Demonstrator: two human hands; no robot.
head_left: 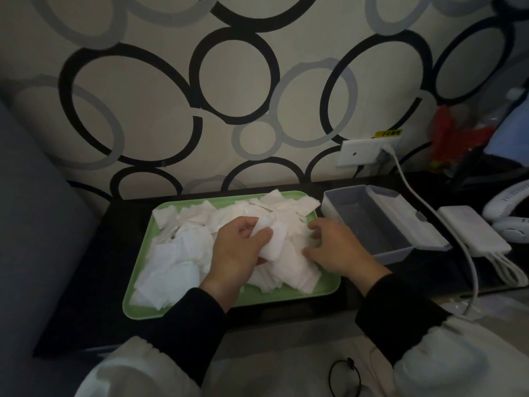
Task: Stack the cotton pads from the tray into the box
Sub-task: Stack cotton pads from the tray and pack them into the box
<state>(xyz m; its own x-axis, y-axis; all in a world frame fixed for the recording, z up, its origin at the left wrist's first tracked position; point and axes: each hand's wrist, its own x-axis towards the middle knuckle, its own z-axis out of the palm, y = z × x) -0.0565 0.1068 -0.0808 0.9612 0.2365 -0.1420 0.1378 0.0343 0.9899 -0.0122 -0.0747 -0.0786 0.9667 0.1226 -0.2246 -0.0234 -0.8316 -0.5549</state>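
A green tray (326, 286) lies on the dark table, heaped with several white square cotton pads (174, 253). My left hand (240, 253) hovers over the middle of the heap and grips a small bunch of pads (274, 242) between thumb and fingers. My right hand (335, 250) rests on the right side of the heap with its fingers curled down onto the pads; I cannot tell whether it holds any. Just right of the tray stands a grey plastic box (369, 224), open, with its lid (412, 222) hinged out to the right. I see nothing inside the box.
A white power bank (472, 230) with cables lies right of the box. A white cord (446, 233) runs from the wall socket (363, 153) down past the box. White gadgets and red items sit at the far right. A patterned wall stands close behind.
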